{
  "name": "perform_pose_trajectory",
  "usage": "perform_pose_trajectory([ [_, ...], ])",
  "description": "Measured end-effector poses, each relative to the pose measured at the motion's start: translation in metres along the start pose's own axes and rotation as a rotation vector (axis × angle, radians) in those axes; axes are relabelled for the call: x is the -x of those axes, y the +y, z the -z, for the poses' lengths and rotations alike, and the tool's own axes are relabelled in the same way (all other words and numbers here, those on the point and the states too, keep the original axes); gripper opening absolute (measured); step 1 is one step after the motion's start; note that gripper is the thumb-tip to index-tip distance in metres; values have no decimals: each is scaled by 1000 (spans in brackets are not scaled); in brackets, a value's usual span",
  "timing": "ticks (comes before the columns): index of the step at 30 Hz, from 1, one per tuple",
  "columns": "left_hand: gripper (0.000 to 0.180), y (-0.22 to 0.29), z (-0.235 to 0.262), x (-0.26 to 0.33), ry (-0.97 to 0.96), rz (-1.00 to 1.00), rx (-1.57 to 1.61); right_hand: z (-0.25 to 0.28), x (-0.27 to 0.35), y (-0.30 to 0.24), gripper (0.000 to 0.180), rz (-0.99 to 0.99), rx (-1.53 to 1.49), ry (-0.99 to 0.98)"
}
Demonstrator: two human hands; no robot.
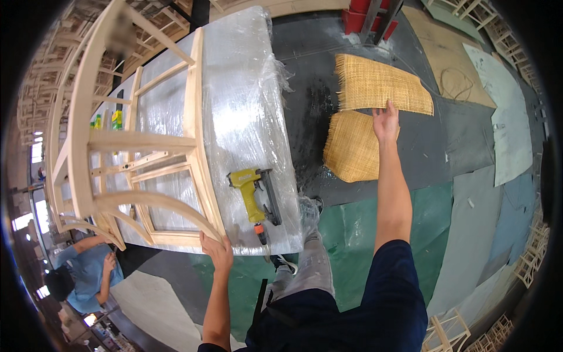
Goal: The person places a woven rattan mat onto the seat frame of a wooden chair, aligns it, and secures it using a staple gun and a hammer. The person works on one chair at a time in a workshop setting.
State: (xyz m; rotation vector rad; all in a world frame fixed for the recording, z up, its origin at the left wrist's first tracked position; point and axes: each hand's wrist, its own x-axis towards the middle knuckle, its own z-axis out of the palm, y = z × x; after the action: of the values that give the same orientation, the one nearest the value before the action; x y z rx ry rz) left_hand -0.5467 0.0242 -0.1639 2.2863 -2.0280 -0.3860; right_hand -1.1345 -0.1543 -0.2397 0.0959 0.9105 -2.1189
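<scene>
A pale, unpainted wooden chair frame [196,111] lies on its side on a plastic-wrapped work surface [246,88]. My left hand [217,252] is closed around the frame's near corner, beside a curved brace. To the right, my right hand [386,122] grips the near edge of a tan woven cane sheet [381,82]. A second woven cane sheet [352,149] lies on the dark floor covering, partly hidden by my right forearm. Between my hands, an olive-yellow pneumatic staple gun [249,196] rests on the plastic, with an orange hose fitting at its handle.
Yellow-green small boxes [117,120] sit behind the frame. Past the work surface stands a red metal base [366,20]. Grey and green sheets [387,234] cover the floor. At lower left a person in a blue shirt [88,273] works. More wooden frames [448,331] stand around the edges.
</scene>
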Motion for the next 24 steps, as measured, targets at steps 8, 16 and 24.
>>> perform_pose_trajectory([
  [8,79,-18,-3,17,265,-76,86,-36,219,-73,42,154,48,-243],
  [16,17,-13,75,172,-450,-243,1597,-56,543,1,39,503,789,-538],
  [24,59,-110,154,276,-198,-283,2173,-64,736,97,32,-278,1056,-980],
])
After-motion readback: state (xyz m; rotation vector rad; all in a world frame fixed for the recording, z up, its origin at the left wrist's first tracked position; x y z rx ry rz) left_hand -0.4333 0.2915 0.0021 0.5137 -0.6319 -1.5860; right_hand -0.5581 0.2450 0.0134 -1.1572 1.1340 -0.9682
